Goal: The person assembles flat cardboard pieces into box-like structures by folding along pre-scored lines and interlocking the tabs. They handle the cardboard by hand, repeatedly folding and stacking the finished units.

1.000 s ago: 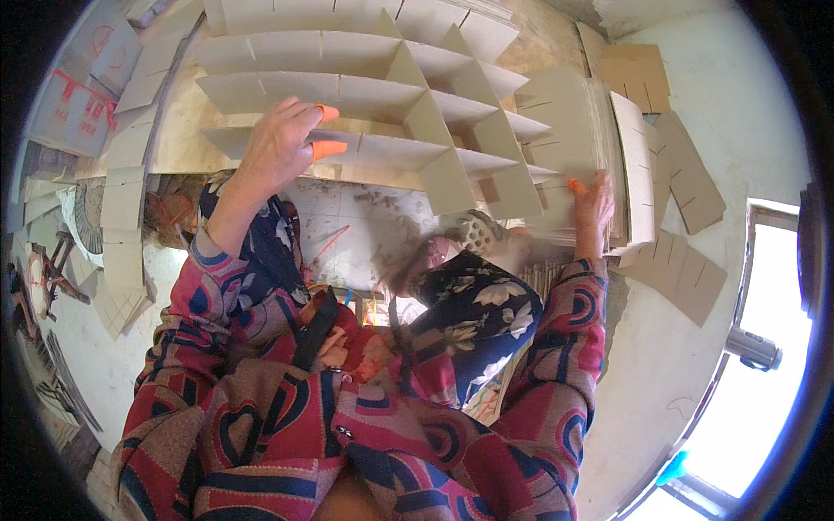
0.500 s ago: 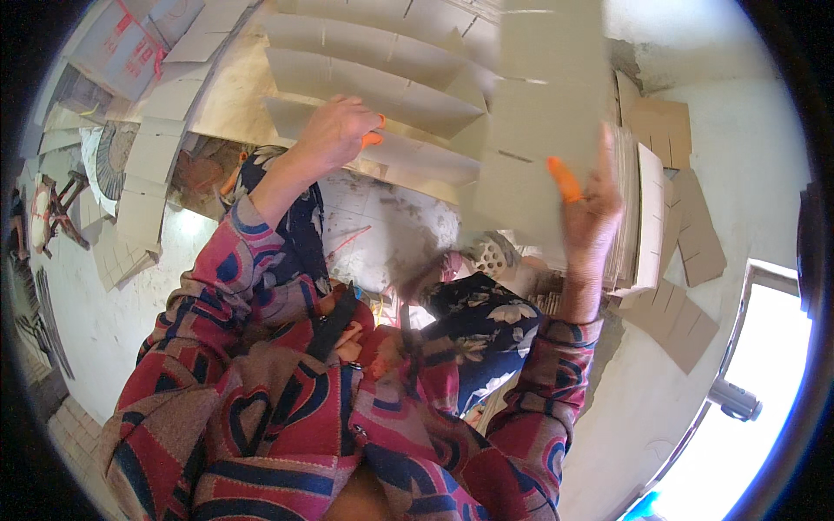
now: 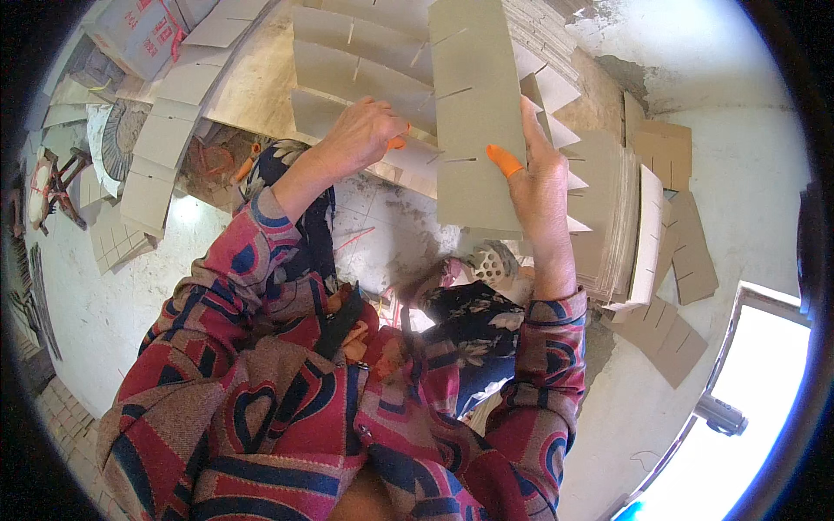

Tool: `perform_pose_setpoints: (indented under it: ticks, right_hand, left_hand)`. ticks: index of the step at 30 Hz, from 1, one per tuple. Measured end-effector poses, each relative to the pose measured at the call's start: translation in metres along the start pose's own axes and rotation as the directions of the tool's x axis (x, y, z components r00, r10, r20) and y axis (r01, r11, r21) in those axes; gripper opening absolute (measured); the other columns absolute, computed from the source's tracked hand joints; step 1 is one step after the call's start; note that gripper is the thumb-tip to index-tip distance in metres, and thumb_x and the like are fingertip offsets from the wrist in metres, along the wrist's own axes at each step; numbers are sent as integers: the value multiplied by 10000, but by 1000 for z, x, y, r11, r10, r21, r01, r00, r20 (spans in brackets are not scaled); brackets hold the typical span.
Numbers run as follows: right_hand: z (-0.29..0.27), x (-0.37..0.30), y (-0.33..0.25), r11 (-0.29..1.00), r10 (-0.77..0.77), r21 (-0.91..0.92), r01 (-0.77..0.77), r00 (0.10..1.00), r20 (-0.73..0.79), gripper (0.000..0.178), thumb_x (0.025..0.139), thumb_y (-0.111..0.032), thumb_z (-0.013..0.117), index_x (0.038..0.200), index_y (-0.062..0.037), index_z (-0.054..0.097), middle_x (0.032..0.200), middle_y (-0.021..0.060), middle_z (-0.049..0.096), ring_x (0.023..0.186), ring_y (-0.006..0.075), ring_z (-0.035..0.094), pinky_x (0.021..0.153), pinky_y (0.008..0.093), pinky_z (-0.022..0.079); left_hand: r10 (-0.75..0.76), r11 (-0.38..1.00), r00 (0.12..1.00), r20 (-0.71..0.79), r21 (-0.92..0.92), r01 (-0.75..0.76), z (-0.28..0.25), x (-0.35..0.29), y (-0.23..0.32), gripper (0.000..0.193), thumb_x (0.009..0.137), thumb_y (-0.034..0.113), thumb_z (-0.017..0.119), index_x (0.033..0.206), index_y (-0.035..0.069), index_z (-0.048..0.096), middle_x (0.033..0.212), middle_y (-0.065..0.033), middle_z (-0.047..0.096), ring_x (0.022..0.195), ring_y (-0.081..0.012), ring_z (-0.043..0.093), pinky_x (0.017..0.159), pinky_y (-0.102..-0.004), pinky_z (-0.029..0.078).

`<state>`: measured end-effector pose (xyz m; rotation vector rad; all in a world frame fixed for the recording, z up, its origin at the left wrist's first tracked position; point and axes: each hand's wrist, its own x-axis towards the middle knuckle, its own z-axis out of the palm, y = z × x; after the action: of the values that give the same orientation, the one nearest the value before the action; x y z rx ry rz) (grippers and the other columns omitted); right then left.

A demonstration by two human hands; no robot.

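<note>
My right hand (image 3: 540, 178) grips a long grey-brown cardboard strip (image 3: 473, 113) with short slots along it. Its thumb, in an orange finger cover, lies across the strip's face, and the fingers run along the right edge. My left hand (image 3: 369, 130) is closed, with an orange cover showing at a fingertip. It is held at the nearest of several slotted cardboard strips (image 3: 360, 69) standing on edge in rows. What its fingers pinch, if anything, is hidden. The held strip covers the right part of these rows.
Stacked slotted cardboard (image 3: 599, 213) stands to the right, with loose pieces (image 3: 665, 339) against the pale wall. More sheets (image 3: 161, 139) hang along the left side of a wooden board (image 3: 256, 91). At the upper left is a printed carton (image 3: 130, 39); a small stool (image 3: 61, 187) stands far left.
My right hand has brought the cardboard strip leftward, over the right part of the standing rows. My left hand has shifted slightly right and stays closed. The view has turned a little.
</note>
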<state>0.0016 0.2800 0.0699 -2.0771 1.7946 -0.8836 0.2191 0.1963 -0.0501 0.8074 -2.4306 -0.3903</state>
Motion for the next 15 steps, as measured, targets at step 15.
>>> perform_pose_setpoints:
  ticks: [15]
  right_hand:
    - [25,32,11,996,-49,-60,63,976,210,563,760,-1,655,1285,11,451,1049,260,595,967,376,596,798,370,482]
  left_hand:
    - [-7,1000,998,-60,-27,5,4,6,-2,61,715,111,664,751,64,649,663,-108,552,720,-287,554,651,-388,410]
